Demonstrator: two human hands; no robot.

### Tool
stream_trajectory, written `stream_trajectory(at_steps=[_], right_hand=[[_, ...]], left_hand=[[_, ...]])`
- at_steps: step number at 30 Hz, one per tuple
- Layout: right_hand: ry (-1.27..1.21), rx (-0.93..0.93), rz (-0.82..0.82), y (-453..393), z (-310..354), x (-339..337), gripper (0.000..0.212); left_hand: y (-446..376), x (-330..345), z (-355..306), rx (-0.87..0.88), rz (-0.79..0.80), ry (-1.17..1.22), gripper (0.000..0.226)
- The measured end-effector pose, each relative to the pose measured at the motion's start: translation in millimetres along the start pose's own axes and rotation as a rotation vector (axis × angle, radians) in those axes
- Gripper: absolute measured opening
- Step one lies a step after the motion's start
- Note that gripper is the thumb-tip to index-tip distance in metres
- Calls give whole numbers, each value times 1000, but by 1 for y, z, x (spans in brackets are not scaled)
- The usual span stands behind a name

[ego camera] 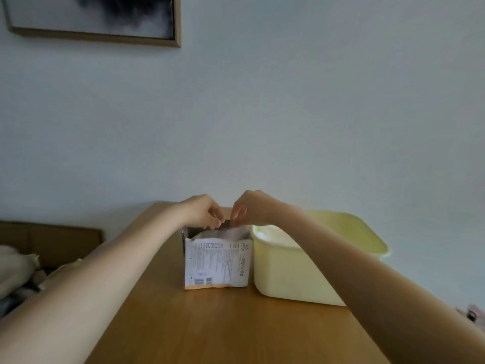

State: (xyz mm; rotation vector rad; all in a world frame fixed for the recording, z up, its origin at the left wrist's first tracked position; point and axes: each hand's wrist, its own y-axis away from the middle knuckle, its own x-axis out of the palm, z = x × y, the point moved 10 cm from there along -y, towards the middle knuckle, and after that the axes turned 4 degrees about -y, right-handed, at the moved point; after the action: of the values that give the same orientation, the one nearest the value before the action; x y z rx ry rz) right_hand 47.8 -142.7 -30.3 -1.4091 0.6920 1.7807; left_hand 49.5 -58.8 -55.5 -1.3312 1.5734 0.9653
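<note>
Dim, soft, even light with only faint shadows on the wooden table [210, 324], slight overall blur, wide-angle stretching of both forearms, and unreadable print on the carton [216, 262].

A home bedroom: framed picture [91, 19] on the wall, rumpled bedding [15, 269] beside the wooden table [223, 324].

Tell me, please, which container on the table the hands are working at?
The printed cardboard box, left of the pale yellow tub: the left hand and right hand both pinch at its open top.

A wooden table [210, 324] carries an opened printed carton [216, 264] just beside a pale yellow tub [283, 274].
</note>
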Motion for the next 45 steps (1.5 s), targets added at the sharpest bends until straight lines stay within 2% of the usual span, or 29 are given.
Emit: stream_trajectory(at_steps=[2, 6, 10, 14, 17, 20, 22, 27, 30, 34, 36, 38, 40, 43, 45], right_hand=[[105, 41, 42, -11, -3, 19, 28], [144, 47, -27, -19, -3, 24, 19], [104, 23, -71, -17, 2, 15, 27], [53, 11, -153, -17, 3, 3, 25], [-96, 16, -210, -15, 4, -9, 24], [-389, 75, -144, -12, 0, -2, 22], [-453, 137, -77, -13, -5, 10, 28], [-422, 244, 75, -13, -1, 29, 31], [-363, 221, 163, -9, 11, 39, 24], [-430, 231, 302, -3, 26, 60, 35], [-330, 176, 206, -10, 29, 52, 29], [-243, 154, -2, -19, 21, 28, 29], [-306, 158, -169, -21, 11, 6, 27], [-657, 181, -281, -17, -3, -8, 24], [-994, 133, -309, -12, -3, -14, 24]], left_hand=[[2, 6, -1, 12, 59, 3, 20], [7, 12, -6, 17, 102, -29, 24], [4, 11, -8, 28, 40, -11, 22], [2, 0, -10, 47, -67, 0, 21], [2, -9, 0, 7, -92, 97, 13], [3, -15, 7, -30, -127, 152, 9], [3, -16, 7, -23, -142, 151, 9], [6, -26, 8, -3, -202, 97, 10], [8, -37, 12, -15, -254, 194, 12], [14, -52, 22, -44, -339, 235, 11], [17, -56, 26, -44, -380, 262, 12], [18, -54, 26, -33, -386, 295, 8], [18, -45, 24, -23, -333, 411, 6], [19, -23, 22, -68, -172, 655, 27], [18, -10, 17, -70, -100, 606, 28]])
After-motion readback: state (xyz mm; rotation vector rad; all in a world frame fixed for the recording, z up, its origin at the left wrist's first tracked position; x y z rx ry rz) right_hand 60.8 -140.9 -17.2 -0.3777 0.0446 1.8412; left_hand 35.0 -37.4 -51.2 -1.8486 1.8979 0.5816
